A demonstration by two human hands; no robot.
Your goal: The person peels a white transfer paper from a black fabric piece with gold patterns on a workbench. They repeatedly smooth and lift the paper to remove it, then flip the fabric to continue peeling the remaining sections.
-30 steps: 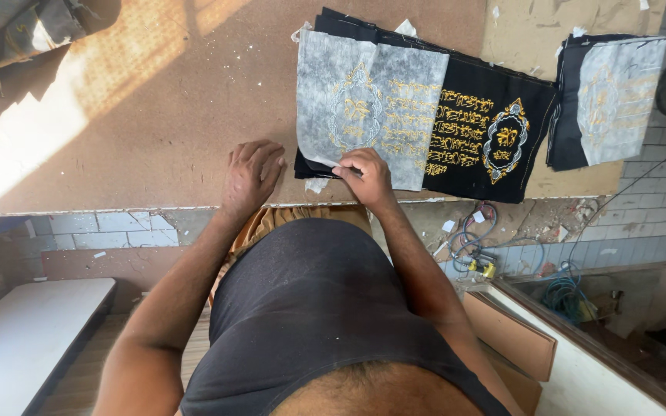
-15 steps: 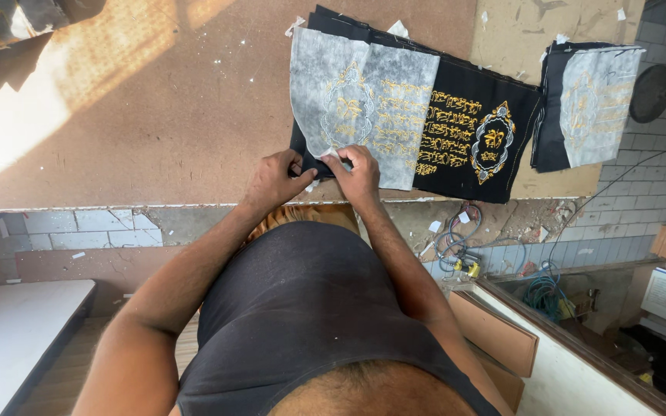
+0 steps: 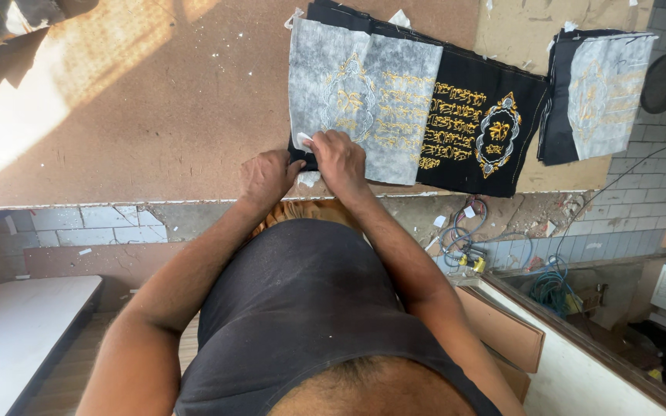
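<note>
Black rectangular cloth with gold embroidery [image 3: 479, 127], flat on the brown board tabletop [image 3: 156, 115] at its near edge, left half hidden under grey-white backing paper [image 3: 360, 96], far corner cut off by the frame. Long axis left to right, along the edge. Right hand [image 3: 337, 158] on the near-left corner, grip pinched on a lifted paper flap. Left hand [image 3: 267, 177] just beside, fingers curled at the cloth's edge; grip there hard to make out.
</note>
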